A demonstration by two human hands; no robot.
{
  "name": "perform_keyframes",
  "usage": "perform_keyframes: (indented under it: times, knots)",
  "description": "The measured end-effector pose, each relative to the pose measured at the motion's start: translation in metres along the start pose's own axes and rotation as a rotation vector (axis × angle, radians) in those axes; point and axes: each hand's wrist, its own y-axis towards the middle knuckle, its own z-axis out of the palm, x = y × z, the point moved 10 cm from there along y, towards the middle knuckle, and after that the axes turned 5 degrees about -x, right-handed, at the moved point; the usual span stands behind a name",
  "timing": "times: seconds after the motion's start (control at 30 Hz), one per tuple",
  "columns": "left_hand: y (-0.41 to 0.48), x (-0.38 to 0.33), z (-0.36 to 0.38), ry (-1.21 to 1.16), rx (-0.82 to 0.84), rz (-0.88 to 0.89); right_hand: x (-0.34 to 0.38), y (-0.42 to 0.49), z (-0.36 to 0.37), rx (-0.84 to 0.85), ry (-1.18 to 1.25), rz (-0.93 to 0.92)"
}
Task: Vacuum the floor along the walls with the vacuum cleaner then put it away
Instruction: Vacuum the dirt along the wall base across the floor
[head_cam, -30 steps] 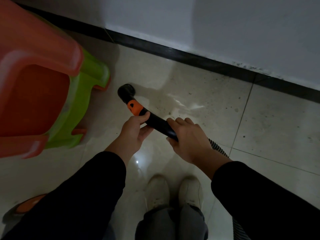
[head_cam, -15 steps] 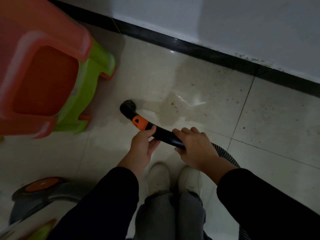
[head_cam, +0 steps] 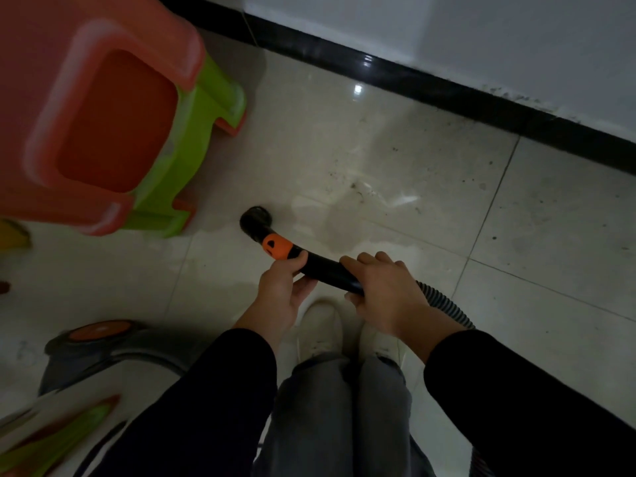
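Head view: left hand (head_cam: 282, 290) and right hand (head_cam: 389, 297) grip the vacuum handle (head_cam: 325, 270).

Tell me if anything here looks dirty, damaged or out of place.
Dark grit lies scattered on the floor tile beyond the tip of the vacuum wand, toward the wall, not yet picked up. Dark speckling mars the wall just above the black skirting. Nothing looks broken.
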Motion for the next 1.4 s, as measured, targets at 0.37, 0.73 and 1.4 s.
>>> perform_keyframes:
  times: [0.37, 0.73, 1.4]
  knots:
    - [-0.019, 0.021, 0.038, 0.143, 0.008, -0.03, -0.033, -0.036, -0.019, -0.034, 0.011, 0.092]
    - [-0.032, 0.046, 0.069, 0.279, 0.017, -0.047, -0.068, -0.068, -0.021, -0.049, 0.041, 0.175]
    - [-0.055, 0.101, 0.102, 0.396, 0.083, -0.13, -0.112, -0.126, -0.024, -0.032, 0.083, 0.314]
